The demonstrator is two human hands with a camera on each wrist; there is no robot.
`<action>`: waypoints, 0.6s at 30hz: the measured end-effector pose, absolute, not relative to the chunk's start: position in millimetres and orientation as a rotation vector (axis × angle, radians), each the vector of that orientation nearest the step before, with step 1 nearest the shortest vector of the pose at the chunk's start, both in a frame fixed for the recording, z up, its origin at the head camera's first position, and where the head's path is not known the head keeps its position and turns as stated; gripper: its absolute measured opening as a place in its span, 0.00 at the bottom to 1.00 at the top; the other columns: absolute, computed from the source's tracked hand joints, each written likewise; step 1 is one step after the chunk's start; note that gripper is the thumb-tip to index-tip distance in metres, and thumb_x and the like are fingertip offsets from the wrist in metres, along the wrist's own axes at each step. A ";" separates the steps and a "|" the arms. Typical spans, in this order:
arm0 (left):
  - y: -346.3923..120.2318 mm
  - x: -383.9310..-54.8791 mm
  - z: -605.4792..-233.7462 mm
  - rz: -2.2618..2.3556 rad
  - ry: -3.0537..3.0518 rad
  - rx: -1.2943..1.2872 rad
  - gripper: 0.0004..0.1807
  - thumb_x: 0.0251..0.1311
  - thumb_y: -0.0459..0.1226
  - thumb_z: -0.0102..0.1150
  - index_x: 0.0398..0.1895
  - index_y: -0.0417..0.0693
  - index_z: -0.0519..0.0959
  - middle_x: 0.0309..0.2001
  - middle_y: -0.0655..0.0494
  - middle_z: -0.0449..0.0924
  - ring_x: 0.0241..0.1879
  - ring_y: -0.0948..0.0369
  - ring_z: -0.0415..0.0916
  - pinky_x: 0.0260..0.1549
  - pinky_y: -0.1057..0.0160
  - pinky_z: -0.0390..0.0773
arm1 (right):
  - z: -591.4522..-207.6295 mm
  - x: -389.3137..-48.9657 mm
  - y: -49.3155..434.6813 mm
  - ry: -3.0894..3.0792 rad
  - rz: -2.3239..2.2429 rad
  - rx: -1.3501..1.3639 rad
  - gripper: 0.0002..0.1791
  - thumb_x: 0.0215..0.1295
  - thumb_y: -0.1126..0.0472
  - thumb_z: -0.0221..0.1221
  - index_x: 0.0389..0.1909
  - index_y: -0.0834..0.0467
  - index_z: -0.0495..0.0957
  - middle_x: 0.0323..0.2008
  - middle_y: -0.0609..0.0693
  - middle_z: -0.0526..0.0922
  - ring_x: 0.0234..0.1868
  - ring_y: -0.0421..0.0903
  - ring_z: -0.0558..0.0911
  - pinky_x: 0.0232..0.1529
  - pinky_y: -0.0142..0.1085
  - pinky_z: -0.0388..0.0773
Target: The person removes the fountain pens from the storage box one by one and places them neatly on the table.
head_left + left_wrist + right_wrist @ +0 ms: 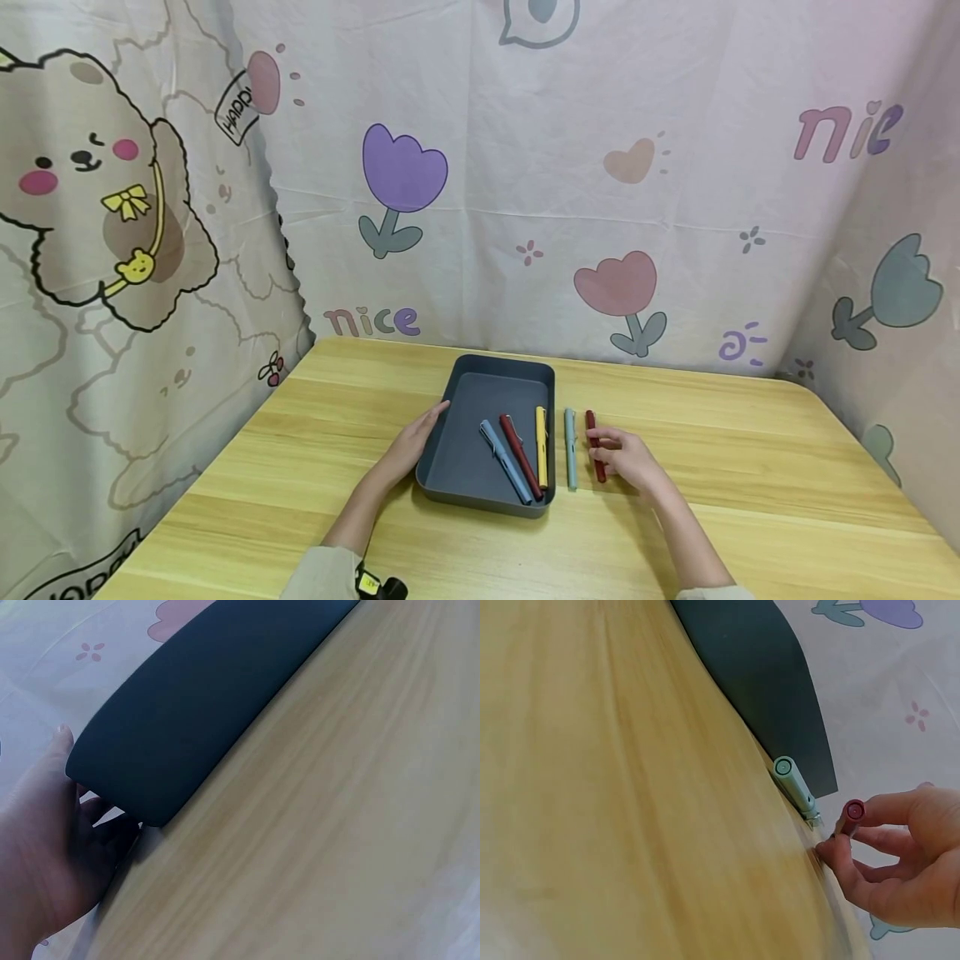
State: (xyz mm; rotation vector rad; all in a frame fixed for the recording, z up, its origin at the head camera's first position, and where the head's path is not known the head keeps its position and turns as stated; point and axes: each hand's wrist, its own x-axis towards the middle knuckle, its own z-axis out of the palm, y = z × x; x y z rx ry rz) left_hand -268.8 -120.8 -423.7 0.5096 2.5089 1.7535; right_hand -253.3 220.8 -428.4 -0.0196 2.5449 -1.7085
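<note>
A dark grey tray (pixel 472 442) lies on the table, with a blue pen (pixel 504 461), a dark red pen (pixel 520 454) and a yellow pen (pixel 541 446) in its right part. Against the tray's left side rests my left hand (pixel 407 442), its fingers fairly straight; in the left wrist view the left hand (pixel 52 847) is at the tray's end wall (pixel 202 697), some fingers partly hidden. Right of the tray, my right hand (pixel 630 458) pinches a second red pen (pixel 854 812) between thumb and fingers. Between that pen and the tray lies a light green pen (pixel 571 448).
The wooden table (pixel 787 483) extends to both sides of the tray. A printed cloth (pixel 510 167) hangs behind its back edge and along the sides. A black device (pixel 381 585) is on the left wrist.
</note>
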 end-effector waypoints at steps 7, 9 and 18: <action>-120.8 -268.6 -422.9 1.754 2.512 0.515 0.24 0.74 0.39 0.27 0.66 0.35 0.59 0.66 0.36 0.53 0.66 0.43 0.47 0.62 0.47 0.48 | -428.6 -253.1 228.2 2.475 -1.757 -0.124 0.19 0.62 0.69 0.56 0.53 0.72 0.70 0.45 0.68 0.75 0.37 0.50 0.79 0.32 0.38 0.78; -120.8 -268.6 -423.0 1.755 2.510 0.516 0.24 0.74 0.39 0.27 0.66 0.34 0.59 0.66 0.36 0.53 0.66 0.43 0.47 0.62 0.46 0.48 | -428.2 -253.0 229.0 2.484 -1.753 -0.136 0.20 0.61 0.68 0.57 0.53 0.72 0.69 0.44 0.67 0.76 0.36 0.49 0.79 0.31 0.38 0.78; -120.9 -268.5 -423.3 1.757 2.508 0.517 0.24 0.74 0.40 0.27 0.66 0.35 0.59 0.66 0.36 0.53 0.66 0.44 0.47 0.62 0.47 0.48 | -425.0 -252.3 223.6 2.497 -1.749 0.010 0.22 0.61 0.71 0.56 0.55 0.73 0.67 0.43 0.67 0.76 0.36 0.52 0.79 0.33 0.40 0.78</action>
